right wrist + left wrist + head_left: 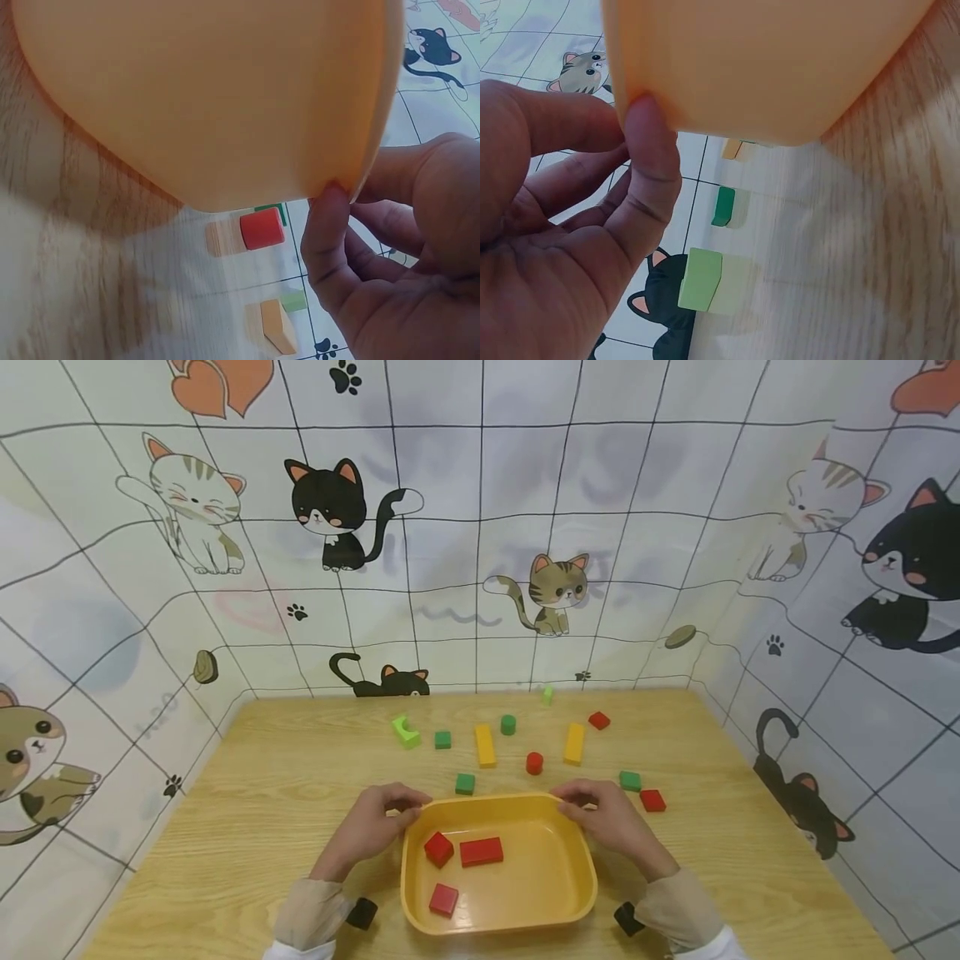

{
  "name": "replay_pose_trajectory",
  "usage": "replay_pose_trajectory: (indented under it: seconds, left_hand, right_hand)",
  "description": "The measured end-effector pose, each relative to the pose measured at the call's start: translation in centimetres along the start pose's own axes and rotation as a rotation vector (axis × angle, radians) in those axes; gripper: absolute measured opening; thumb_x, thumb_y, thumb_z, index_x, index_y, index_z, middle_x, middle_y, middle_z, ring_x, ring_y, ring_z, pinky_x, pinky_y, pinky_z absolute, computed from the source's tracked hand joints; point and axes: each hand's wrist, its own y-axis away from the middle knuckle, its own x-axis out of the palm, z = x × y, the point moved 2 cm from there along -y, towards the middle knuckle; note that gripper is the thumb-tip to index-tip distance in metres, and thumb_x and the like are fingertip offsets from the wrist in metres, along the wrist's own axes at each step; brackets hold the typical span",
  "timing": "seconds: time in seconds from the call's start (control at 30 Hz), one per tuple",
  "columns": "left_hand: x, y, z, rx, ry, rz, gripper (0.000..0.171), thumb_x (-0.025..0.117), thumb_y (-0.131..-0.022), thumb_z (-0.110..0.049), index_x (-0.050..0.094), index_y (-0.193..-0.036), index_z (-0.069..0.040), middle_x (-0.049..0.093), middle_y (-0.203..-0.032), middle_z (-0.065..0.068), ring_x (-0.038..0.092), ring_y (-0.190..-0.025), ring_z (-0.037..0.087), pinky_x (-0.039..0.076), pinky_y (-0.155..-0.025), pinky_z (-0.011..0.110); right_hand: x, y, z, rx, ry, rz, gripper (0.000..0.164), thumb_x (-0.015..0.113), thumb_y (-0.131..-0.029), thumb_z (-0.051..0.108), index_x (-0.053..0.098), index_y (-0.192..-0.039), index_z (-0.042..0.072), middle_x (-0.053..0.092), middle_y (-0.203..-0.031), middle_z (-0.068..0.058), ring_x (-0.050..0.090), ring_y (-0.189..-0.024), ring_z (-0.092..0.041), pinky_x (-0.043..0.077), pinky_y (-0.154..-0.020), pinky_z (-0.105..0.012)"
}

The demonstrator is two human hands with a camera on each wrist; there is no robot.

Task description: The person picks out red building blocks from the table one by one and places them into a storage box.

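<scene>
A yellow plastic tray (532,877) with rounded corners sits close to the table's near side. Inside it, toward the left, lie a red block (438,849), a long red block (482,852) and another red block (443,900). My left hand (377,820) pinches the tray's far left corner by the rim. At the far right corner my right hand (609,817) pinches the rim likewise. Both wrist views show the tray wall (750,67) between thumb and fingers, and the right wrist view has the other side of the wall (210,105).
Beyond the tray, blocks are scattered on the wooden table (247,810): a light green arch (406,732), yellow bars such as one bar (485,746), a red cylinder (534,763), a green cylinder (507,724) and several others. A cat-print cloth (450,527) encloses the back and sides.
</scene>
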Motion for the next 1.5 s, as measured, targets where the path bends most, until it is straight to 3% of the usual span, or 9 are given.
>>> replay_pose_trajectory:
  seconds: [0.33, 0.53, 0.7, 0.83, 1.0, 1.17, 1.5]
  left_hand:
    - [0.1, 0.1, 0.3, 0.021, 0.034, -0.009, 0.016, 0.067, -0.090, -0.004, 0.076, -0.102, -0.008, 0.071, -0.101, 0.000, 0.064, -0.093, 0.018, 0.054, -0.077, 0.030]
    - [0.2, 0.0, 0.3, 0.022, 0.036, 0.002, 0.017, 0.066, -0.091, -0.005, 0.076, -0.105, -0.008, 0.071, -0.103, 0.001, 0.064, -0.092, 0.018, 0.054, -0.074, 0.028]
    - [0.2, 0.1, 0.4, -0.016, 0.055, 0.014, 0.017, 0.066, -0.092, -0.006, 0.076, -0.106, -0.008, 0.071, -0.104, 0.001, 0.063, -0.093, 0.018, 0.055, -0.072, 0.026]
    - [0.2, 0.1, 0.4, -0.007, 0.066, 0.010, 0.017, 0.066, -0.092, -0.006, 0.076, -0.105, -0.010, 0.070, -0.103, -0.001, 0.063, -0.092, 0.018, 0.054, -0.075, 0.028]
    - [0.3, 0.2, 0.5, 0.030, 0.074, 0.005, 0.016, 0.066, -0.091, -0.005, 0.076, -0.103, -0.010, 0.071, -0.101, 0.000, 0.064, -0.091, 0.018, 0.054, -0.075, 0.029]
    - [0.4, 0.2, 0.8, 0.023, 0.074, 0.014, 0.016, 0.066, -0.092, -0.006, 0.076, -0.104, -0.011, 0.071, -0.102, 0.000, 0.064, -0.091, 0.018, 0.055, -0.072, 0.027]
    - [0.2, 0.2, 0.7, -0.010, 0.080, 0.007, 0.016, 0.066, -0.092, -0.006, 0.076, -0.103, -0.013, 0.070, -0.102, -0.004, 0.063, -0.092, 0.018, 0.054, -0.074, 0.029]
  right_hand:
    - [-0.5, -0.1, 0.3, -0.069, 0.039, 0.021, 0.034, 0.068, -0.093, 0.032, 0.070, -0.118, 0.009, 0.069, -0.106, 0.001, 0.062, -0.092, -0.016, 0.054, -0.077, -0.030]
    - [-1.9, -0.6, 0.9, -0.139, 0.018, 0.005, 0.047, 0.070, -0.090, 0.038, 0.061, -0.131, 0.017, 0.062, -0.127, -0.001, 0.060, -0.106, -0.026, 0.051, -0.089, -0.046]
    - [-3.0, -1.7, 1.2, -0.223, 0.090, -0.026, 0.060, 0.074, -0.087, 0.032, 0.054, -0.141, 0.014, 0.056, -0.137, -0.005, 0.056, -0.115, -0.033, 0.048, -0.092, -0.053]
    - [-4.2, -2.9, 1.0, -0.251, 0.179, -0.065, 0.071, 0.075, -0.085, 0.038, 0.049, -0.145, 0.012, 0.050, -0.142, -0.009, 0.051, -0.120, -0.035, 0.047, -0.093, -0.053]
    - [-5.8, -4.8, 0.4, -0.230, 0.277, -0.095, 0.080, 0.075, -0.083, 0.047, 0.044, -0.148, 0.012, 0.042, -0.148, -0.012, 0.043, -0.125, -0.035, 0.041, -0.097, -0.058]
    - [-6.7, -6.8, -0.9, -0.171, 0.399, -0.099, 0.086, 0.074, -0.082, 0.050, 0.039, -0.151, 0.011, 0.034, -0.152, -0.017, 0.032, -0.133, -0.041, 0.033, -0.101, -0.065]
    - [-8.3, -10.9, -3.4, -0.067, 0.441, -0.070, 0.088, 0.072, -0.084, 0.049, 0.034, -0.152, 0.006, 0.027, -0.152, -0.027, 0.027, -0.133, -0.049, 0.031, -0.102, -0.067]
